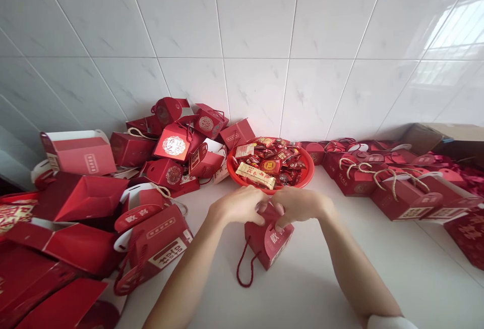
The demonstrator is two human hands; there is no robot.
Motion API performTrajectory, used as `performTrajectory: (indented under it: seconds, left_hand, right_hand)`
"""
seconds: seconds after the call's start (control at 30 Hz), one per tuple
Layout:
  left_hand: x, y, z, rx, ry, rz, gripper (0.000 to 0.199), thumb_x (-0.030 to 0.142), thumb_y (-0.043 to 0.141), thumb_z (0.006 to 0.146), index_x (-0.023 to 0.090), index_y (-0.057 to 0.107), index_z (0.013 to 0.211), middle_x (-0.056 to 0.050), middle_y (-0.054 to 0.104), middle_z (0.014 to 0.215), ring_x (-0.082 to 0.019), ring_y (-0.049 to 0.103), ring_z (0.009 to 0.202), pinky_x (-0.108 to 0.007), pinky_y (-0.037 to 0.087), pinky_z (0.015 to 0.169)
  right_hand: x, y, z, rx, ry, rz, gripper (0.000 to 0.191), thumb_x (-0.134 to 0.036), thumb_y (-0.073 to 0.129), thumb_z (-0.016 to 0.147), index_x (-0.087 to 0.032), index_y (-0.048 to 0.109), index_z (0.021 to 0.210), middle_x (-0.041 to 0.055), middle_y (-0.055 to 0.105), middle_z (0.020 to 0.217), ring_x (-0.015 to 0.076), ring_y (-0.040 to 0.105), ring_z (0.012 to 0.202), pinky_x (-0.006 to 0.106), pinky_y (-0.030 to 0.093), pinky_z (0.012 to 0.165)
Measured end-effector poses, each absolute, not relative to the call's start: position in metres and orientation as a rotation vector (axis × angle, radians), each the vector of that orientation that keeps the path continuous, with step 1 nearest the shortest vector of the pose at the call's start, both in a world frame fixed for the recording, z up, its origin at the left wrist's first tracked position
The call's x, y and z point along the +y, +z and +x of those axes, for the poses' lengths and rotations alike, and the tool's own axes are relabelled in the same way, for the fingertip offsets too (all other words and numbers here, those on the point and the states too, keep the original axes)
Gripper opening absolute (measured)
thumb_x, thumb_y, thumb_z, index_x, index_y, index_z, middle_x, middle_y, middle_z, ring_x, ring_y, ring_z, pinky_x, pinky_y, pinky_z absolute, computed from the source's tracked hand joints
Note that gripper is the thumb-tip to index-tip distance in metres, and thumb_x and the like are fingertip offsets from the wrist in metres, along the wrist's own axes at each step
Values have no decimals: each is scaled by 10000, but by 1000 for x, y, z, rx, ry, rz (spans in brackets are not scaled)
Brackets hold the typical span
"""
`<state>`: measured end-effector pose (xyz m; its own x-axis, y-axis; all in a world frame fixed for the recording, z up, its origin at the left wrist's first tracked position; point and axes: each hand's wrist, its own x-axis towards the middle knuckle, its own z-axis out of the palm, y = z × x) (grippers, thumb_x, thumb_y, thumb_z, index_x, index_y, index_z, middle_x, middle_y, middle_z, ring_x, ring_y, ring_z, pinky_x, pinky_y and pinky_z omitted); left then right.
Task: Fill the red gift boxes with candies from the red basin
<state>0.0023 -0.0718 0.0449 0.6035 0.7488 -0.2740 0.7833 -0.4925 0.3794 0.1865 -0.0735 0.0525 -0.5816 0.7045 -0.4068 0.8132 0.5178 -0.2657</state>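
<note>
A small red gift box (270, 240) with white characters on its flap stands on the white table, turned at an angle. A dark red cord handle (245, 276) hangs from its left side onto the table. My left hand (242, 205) grips the top of the box from the left, fingers curled over the far side. From the right, my right hand (297, 205) holds the same top edge, its thumb against the front flap. Both fingertips' far parts are hidden behind the box top. Just beyond the hands sits a red round basin (310, 167) full of wrapped sweets (270, 166).
Many red boxes (83, 195) lie heaped on the left, some open. Closed boxes with rope handles (403, 198) stand in rows on the right. A brown cardboard carton (434, 137) is at the back right, and a tiled wall (257, 81) rises behind.
</note>
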Motion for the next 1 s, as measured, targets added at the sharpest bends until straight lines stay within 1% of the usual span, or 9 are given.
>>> performTrajectory:
  seconds: [0.17, 0.27, 0.4, 0.53, 0.6, 0.67, 0.77, 0.9, 1.0]
  left_hand:
    - [-76, 53, -4, 1219, 41, 2318, 314, 241, 709, 727, 240, 560, 1004, 1, 646, 927, -198, 615, 826, -261, 394, 617]
    - [-78, 54, -3, 1224, 10, 2299, 364, 296, 714, 718, 232, 566, 1044, -12, 643, 923, -206, 616, 818, -267, 414, 615]
    - [-79, 51, 4, 1129, -123, 2296, 251, 412, 748, 708, 218, 619, 800, -9, 651, 826, -201, 608, 758, -282, 405, 604]
    - [-85, 47, 14, 1179, -204, 2276, 329, 483, 724, 749, 209, 595, 622, -11, 647, 717, -207, 609, 716, -306, 374, 593]
    - [-88, 46, 16, 1264, -195, 2282, 298, 472, 748, 730, 210, 624, 659, -26, 667, 786, -227, 627, 776, -305, 385, 610]
    - [-89, 44, 16, 1356, -189, 2282, 274, 455, 782, 697, 218, 669, 771, -48, 677, 956, -257, 637, 903, -298, 418, 656]
    - [-83, 42, 11, 1434, -227, 2240, 328, 428, 798, 683, 240, 680, 924, -59, 636, 1122, -276, 615, 1029, -290, 453, 714]
    - [-68, 37, 0, 1380, -279, 2194, 317, 377, 781, 695, 248, 662, 958, -49, 606, 1134, -256, 606, 1022, -276, 452, 705]
    - [-61, 33, -2, 1287, -283, 2200, 293, 337, 767, 697, 235, 655, 948, -44, 606, 1126, -240, 610, 989, -270, 451, 702]
  right_hand:
    - [-72, 45, 180, 2484, -570, 1322, 344, -463, 781, 760, -155, 702, 893, 69, 690, 887, 238, 643, 840, 266, 368, 579]
    - [-70, 40, 179, 2523, -602, 1306, 383, -486, 804, 729, -168, 712, 921, 75, 694, 900, 261, 650, 865, 275, 380, 592]
    - [-67, 42, 184, 2550, -716, 1305, 434, -472, 843, 679, -191, 721, 987, 71, 692, 911, 257, 648, 843, 276, 393, 592]
    - [-69, 51, 195, 2562, -765, 1318, 537, -434, 831, 679, -196, 684, 1138, 88, 683, 1043, 261, 647, 921, 263, 408, 592]
    - [-69, 53, 198, 2576, -806, 1287, 524, -398, 811, 696, -200, 683, 1164, 88, 678, 1091, 248, 652, 930, 258, 418, 607]
    - [-68, 50, 198, 2563, -791, 1290, 524, -353, 798, 695, -188, 685, 1179, 98, 672, 1137, 242, 655, 920, 259, 419, 603]
    - [-64, 42, 195, 2546, -713, 1295, 526, -282, 772, 681, -197, 690, 1194, 101, 670, 1164, 247, 650, 908, 262, 411, 584]
    - [-61, 37, 193, 2584, -689, 1260, 476, -239, 714, 706, -213, 696, 1181, 86, 686, 1090, 244, 648, 892, 261, 426, 581]
    - [-61, 40, 197, 2542, -761, 1284, 480, -272, 693, 738, -201, 677, 1213, 95, 681, 1129, 225, 661, 844, 256, 439, 553]
